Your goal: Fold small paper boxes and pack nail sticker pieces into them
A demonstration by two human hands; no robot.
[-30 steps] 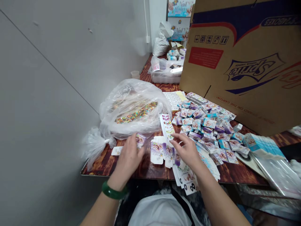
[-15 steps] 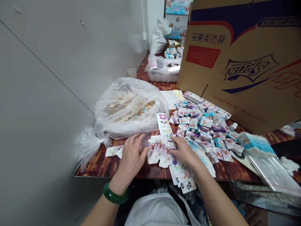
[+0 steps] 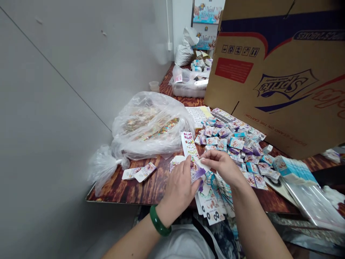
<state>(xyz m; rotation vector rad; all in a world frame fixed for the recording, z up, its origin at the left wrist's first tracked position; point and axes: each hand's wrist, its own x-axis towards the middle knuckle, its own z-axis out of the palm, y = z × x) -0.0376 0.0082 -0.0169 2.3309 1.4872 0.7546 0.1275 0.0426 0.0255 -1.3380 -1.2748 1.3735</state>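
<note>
A small white-and-purple carton [image 3: 198, 174], printed with hands and flowers, sits between my hands, partly hidden by fingers. My left hand [image 3: 181, 184] grips its left side between thumb and fingers, over other flat cartons [image 3: 176, 160]. At the carton's upper right, my right hand [image 3: 225, 166] pinches a white end flap. Two closed white cartons [image 3: 145, 172] lie on the table to the left. Just beyond my fingers is a sticker sheet [image 3: 189, 144] with coloured nail shapes. More printed sheets [image 3: 211, 208] overhang the front edge below my hands.
Many small boxes [image 3: 237, 144] are heaped at the right, before a large cardboard carton [image 3: 269, 79]. A clear plastic bag [image 3: 151, 126] of shiny pieces sits against the grey wall [image 3: 54, 108]. A plastic tub [image 3: 188, 90] stands farther back. Clear sleeves [image 3: 309, 194] lie at right.
My left hand has moved right, onto the carton. My right hand has risen slightly and now pinches a flap. The second closed carton at left, formerly mostly covered, is uncovered.
</note>
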